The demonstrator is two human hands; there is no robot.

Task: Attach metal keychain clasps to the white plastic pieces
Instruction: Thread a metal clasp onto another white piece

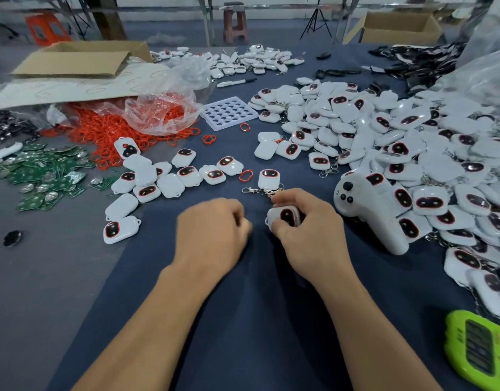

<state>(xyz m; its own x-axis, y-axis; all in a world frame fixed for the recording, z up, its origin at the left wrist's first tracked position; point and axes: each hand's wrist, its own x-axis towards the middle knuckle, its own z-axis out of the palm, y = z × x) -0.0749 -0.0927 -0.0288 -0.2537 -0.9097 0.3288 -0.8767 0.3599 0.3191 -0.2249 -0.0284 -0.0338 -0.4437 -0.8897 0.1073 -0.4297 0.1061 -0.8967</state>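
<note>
My right hand (305, 230) grips a white plastic piece (282, 215) with a dark, red-rimmed window, holding it just above the dark cloth. A metal keychain clasp (253, 190) lies on the cloth just beyond it, under another white piece (268, 177). My left hand (215, 230) hovers to the left with its fingers curled; it is motion-blurred, and anything in its fingers is hidden. Loose white pieces without clasps (169, 176) lie to the front left. A big heap of white pieces with clasps (412, 153) fills the right.
Red rings (116, 134) spill from a plastic bag at left, next to green circuit boards (42, 173). A white holed tray (229, 112) sits mid-table. A white controller (367, 210) lies right of my hands. A green device (480, 351) is at bottom right. Cardboard boxes (79, 59) stand behind.
</note>
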